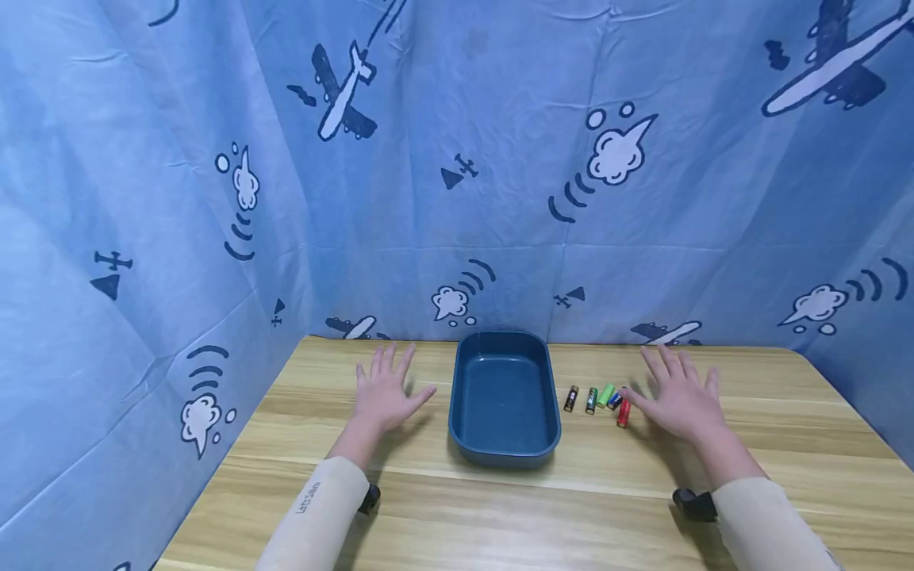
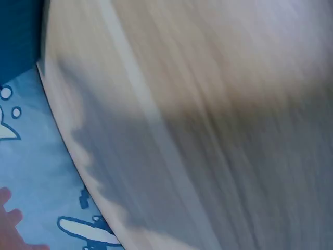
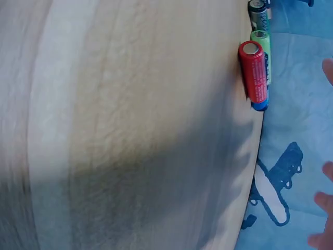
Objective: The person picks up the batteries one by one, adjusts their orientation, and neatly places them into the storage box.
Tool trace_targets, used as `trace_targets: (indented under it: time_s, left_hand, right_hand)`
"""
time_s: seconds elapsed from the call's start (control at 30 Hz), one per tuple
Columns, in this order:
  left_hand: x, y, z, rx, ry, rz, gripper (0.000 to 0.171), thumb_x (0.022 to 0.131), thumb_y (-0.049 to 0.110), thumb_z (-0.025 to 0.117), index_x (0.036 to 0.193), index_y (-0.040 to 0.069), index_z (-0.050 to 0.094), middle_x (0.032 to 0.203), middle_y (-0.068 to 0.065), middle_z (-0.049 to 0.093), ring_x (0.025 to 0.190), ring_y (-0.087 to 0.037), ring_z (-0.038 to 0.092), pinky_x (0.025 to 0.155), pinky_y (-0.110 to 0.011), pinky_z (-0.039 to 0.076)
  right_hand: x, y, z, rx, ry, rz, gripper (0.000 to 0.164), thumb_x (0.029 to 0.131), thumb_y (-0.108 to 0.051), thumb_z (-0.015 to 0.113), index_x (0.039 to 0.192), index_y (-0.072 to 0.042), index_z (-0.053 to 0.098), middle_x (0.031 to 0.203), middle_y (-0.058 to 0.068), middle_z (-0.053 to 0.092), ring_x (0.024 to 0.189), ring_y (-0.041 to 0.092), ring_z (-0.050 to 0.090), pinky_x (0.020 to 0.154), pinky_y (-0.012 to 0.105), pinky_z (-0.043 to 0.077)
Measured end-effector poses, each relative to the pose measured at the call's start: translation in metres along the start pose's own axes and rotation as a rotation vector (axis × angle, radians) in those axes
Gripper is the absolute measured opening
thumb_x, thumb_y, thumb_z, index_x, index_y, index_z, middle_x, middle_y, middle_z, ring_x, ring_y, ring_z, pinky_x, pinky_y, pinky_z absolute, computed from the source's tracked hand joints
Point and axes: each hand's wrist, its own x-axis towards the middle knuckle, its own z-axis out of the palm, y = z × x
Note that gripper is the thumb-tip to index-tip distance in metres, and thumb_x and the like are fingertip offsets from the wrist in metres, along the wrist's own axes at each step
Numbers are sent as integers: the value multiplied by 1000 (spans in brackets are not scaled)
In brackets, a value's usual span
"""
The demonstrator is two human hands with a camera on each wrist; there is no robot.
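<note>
Table (image 2: 223,57) with a shadow (image 2: 140,161) across it.
Its slanting wood grain, partly blurred, fills most of the view, one pale streak running through. A dark blue bin (image 2: 20,36) fills the top left corner; below it hangs a blue curtain (image 2: 44,151), printed with a plane (image 2: 88,230). Part of the left hand (image 2: 10,232) shows at lower left.

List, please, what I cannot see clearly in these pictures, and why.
Head view: print on the batteries, too small to read.
Head view: far end of the red battery, covered by the thumb of the right hand.
Right wrist view: most of the blue battery, behind the red battery.
Left wrist view: most of the left hand and tray, cut off by picture edges.
</note>
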Motion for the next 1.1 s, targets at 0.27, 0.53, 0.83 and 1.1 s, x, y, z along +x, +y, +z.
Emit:
trace_targets:
  time_s: [0.27, 0.53, 0.83, 1.1]
  left_hand:
    - [2, 26, 0, -326, -89, -16, 68, 91, 48, 49, 146, 15, 25, 131, -15, 48, 119, -32, 45, 97, -52, 36]
    - [-10, 49, 16, -803, -219, -120, 64, 96, 40, 47, 144, 5, 25, 87, -6, 59, 66, -19, 57, 65, -34, 48]
    - [-18, 57, 33, -1069, -158, -116, 57, 95, 22, 51, 139, -8, 30, 126, -26, 43, 115, -38, 46, 97, -49, 38]
    - [-18, 61, 31, -1079, -194, -104, 54, 96, 21, 48, 141, -2, 31, 99, -12, 46, 94, -25, 47, 87, -44, 40]
  right_hand:
    - [-3, -3, -3, 158, -97, -6, 78, 89, -58, 46, 138, 1, 37, 134, 32, 37, 117, 53, 36, 89, 70, 29]
    - [-15, -3, 9, 315, -143, -8, 74, 86, -50, 58, 132, 6, 43, 126, 34, 44, 106, 49, 49, 83, 61, 41]
    - [-27, -1, 27, 339, -84, -7, 75, 80, -48, 66, 126, 9, 49, 122, 35, 46, 110, 52, 43, 90, 63, 35]
    - [-30, -3, 29, 271, -65, 31, 81, 70, -56, 71, 127, -1, 52, 122, 31, 43, 109, 50, 38, 83, 64, 30]
